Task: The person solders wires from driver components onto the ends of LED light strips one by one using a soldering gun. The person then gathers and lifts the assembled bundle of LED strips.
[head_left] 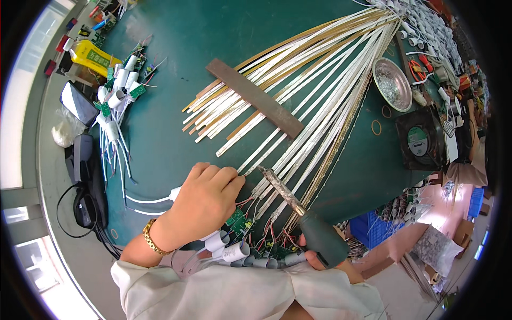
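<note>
My left hand (205,198) is closed, its fingertips pinched at the near end of a thin white strip (262,151); the hand partly hides that end. In my right hand (314,259) is a soldering iron (324,239) with a dark handle. Its tip points up and left, just right of my left fingertips and over the strips. A green circuit board (238,220) with thin wires lies right below my left hand. Several white plastic sleeves (234,252) with cables lie close to my body. More white and tan strips (320,154) fan out across the table.
A brown flat bar (256,98) lies across the strips on the green table (176,48). At the right are a metal bowl (392,84) and a black fan (418,140). Wired boards in sleeves (120,98), a yellow bottle (95,57) and a phone (79,103) lie left.
</note>
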`<state>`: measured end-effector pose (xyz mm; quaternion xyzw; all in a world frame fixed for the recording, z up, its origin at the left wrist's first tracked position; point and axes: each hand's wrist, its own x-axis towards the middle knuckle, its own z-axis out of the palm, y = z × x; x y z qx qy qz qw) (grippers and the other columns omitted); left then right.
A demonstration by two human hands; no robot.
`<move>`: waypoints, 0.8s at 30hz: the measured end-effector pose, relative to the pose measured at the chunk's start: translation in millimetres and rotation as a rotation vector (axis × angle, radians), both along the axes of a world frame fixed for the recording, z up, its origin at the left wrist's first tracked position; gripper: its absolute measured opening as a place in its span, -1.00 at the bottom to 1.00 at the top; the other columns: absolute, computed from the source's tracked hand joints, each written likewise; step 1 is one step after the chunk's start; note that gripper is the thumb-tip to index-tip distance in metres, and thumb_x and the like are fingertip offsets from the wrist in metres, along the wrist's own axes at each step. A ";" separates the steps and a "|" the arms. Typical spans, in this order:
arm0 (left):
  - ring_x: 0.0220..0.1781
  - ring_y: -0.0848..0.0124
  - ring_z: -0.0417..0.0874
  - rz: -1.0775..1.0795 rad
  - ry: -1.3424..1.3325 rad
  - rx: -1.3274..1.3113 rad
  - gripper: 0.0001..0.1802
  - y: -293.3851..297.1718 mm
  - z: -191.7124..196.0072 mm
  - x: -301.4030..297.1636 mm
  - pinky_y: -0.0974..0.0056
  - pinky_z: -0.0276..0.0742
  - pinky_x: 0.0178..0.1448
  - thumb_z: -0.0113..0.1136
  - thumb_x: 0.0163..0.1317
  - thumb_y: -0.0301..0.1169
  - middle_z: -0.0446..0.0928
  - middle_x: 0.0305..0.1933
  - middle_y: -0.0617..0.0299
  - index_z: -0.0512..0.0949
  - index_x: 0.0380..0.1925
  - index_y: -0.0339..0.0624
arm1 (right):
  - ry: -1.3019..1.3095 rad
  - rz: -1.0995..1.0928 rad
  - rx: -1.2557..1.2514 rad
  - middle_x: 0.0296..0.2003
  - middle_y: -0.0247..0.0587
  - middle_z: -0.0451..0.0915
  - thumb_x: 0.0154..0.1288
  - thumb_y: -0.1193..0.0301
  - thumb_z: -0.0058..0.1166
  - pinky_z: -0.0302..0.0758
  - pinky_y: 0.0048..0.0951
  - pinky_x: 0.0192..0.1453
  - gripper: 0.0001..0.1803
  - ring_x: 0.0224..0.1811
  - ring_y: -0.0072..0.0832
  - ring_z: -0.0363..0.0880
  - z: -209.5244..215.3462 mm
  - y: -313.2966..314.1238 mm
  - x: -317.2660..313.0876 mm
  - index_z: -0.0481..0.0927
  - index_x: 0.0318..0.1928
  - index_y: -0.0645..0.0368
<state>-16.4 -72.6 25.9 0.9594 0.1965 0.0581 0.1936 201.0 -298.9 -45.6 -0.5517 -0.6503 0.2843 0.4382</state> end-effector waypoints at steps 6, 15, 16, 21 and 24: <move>-0.21 0.17 0.52 -0.086 -0.005 0.234 -0.54 -4.2 -9.3 -0.7 0.08 0.45 0.04 0.19 -0.05 -0.49 0.53 -0.10 0.06 0.59 -0.05 -0.40 | 0.416 0.018 -0.127 -0.25 -0.05 0.56 0.35 0.45 0.10 0.59 -0.30 -0.19 -0.52 -0.28 -0.36 0.57 9.2 -6.2 -4.2 0.35 0.22 0.35; -0.24 0.19 0.51 -0.124 0.020 0.343 -0.53 -7.8 -17.3 0.8 0.09 0.48 0.00 0.11 0.00 -0.44 0.51 -0.15 0.01 0.57 -0.08 -0.53 | 0.139 0.033 -0.270 -0.32 -0.15 0.55 0.33 0.41 0.19 0.51 -0.38 -0.22 -0.57 -0.31 -0.41 0.53 22.0 -5.5 0.1 0.45 0.12 0.39; -0.24 0.20 0.51 -0.114 0.012 0.338 -0.54 -8.4 -18.2 1.1 0.10 0.48 -0.02 0.11 0.00 -0.44 0.51 -0.15 0.02 0.58 -0.08 -0.53 | 0.133 0.027 -0.301 -0.33 -0.16 0.55 0.33 0.40 0.18 0.50 -0.40 -0.23 -0.58 -0.31 -0.43 0.53 22.6 -5.0 -0.4 0.46 0.10 0.39; -0.24 0.21 0.50 -0.122 0.023 0.340 -0.55 -8.4 -18.2 3.1 0.12 0.48 -0.05 0.13 0.00 -0.45 0.50 -0.16 0.02 0.58 -0.09 -0.54 | -0.025 -0.050 -0.445 -0.28 -0.25 0.65 -0.12 0.29 0.35 0.58 -0.31 -0.28 -0.63 -0.34 -0.22 0.64 8.2 -13.2 -3.0 0.65 -0.21 0.03; -0.25 0.22 0.50 -0.119 0.014 0.332 -0.55 -7.6 -16.8 3.8 0.12 0.48 -0.07 0.14 0.00 -0.45 0.49 -0.17 0.03 0.58 -0.10 -0.54 | -0.077 -0.062 -0.220 -0.24 -0.26 0.66 -0.14 0.25 0.37 0.59 -0.32 -0.28 -0.59 -0.35 -0.25 0.65 0.4 -13.5 0.8 0.65 -0.19 0.03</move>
